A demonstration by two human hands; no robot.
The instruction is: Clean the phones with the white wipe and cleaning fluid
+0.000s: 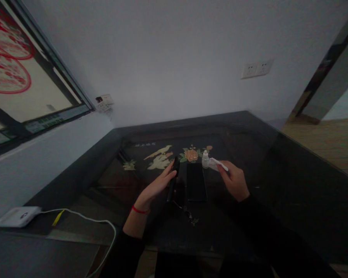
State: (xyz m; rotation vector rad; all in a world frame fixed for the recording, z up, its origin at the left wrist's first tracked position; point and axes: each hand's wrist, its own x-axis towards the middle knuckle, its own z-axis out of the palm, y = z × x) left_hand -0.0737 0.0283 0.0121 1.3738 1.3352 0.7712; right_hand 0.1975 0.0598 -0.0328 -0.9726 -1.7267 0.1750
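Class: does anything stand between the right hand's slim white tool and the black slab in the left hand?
A flat black rectangular device lies between the white tool and black slab; a small translucent bottle stands by the tool's far end. Nothing visible stands over the device.

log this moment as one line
left hand: holds tilted phone | right hand: holds white tool | table: flat phone, small bottle

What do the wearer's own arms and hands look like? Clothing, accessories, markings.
Both the left hand and right hand are bare, without gloves. A thin red band circles the left wrist. The plain black left sleeve stops short of the wrist; the matching black right sleeve reaches about to the wrist. Fabric detail is too dark to tell.
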